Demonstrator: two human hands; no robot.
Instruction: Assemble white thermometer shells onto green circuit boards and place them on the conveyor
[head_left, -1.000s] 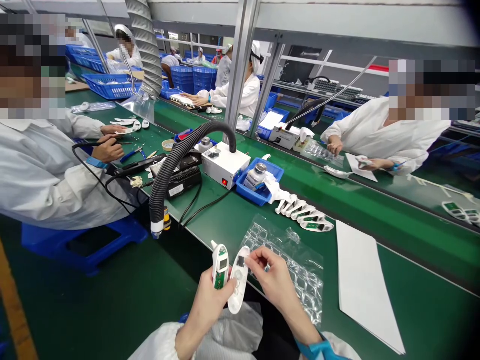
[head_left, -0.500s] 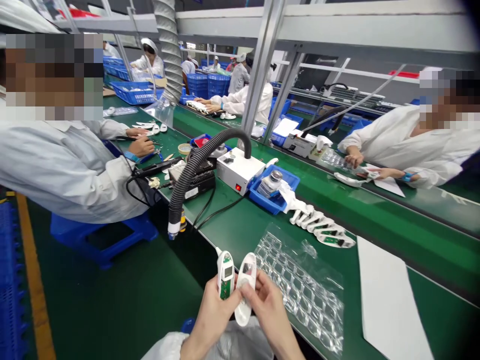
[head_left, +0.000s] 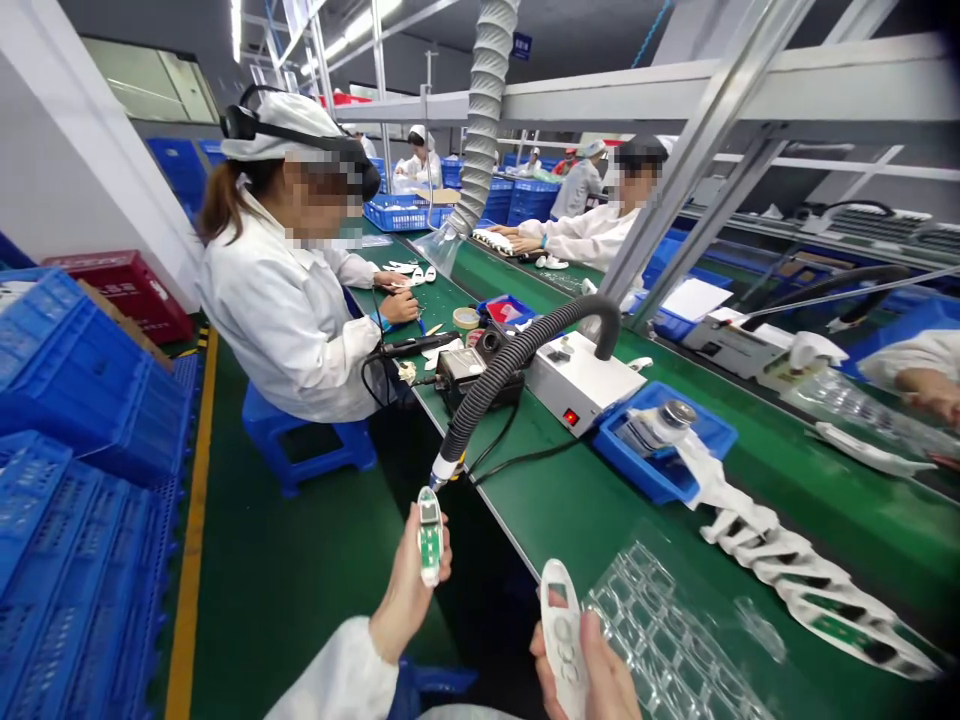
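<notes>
My left hand (head_left: 405, 590) is wrapped round a white thermometer body (head_left: 430, 540), whose green circuit board and small display lie exposed. It is held upright, close to the nozzle of a black flexible hose (head_left: 487, 400); whether they touch I cannot tell. Lower down, my right hand (head_left: 592, 670) grips a white cover shell (head_left: 562, 635) with a window opening at its top and several rounded button shapes below. The two parts are well apart. Beside my right hand lies a clear plastic blister tray (head_left: 660, 640) on the green bench.
A white box (head_left: 581, 380) with a red switch feeds the hose. Behind the tray are a blue bin (head_left: 652, 440) holding a metal-capped bottle and a row of white housings (head_left: 810, 590). A co-worker (head_left: 292, 290) sits at left; blue crates (head_left: 82, 560) are stacked beyond the floor line.
My hands have moved apart. The thermometer body has gone up and left towards the hose nozzle, the cover shell to the right. The view has swung left.
</notes>
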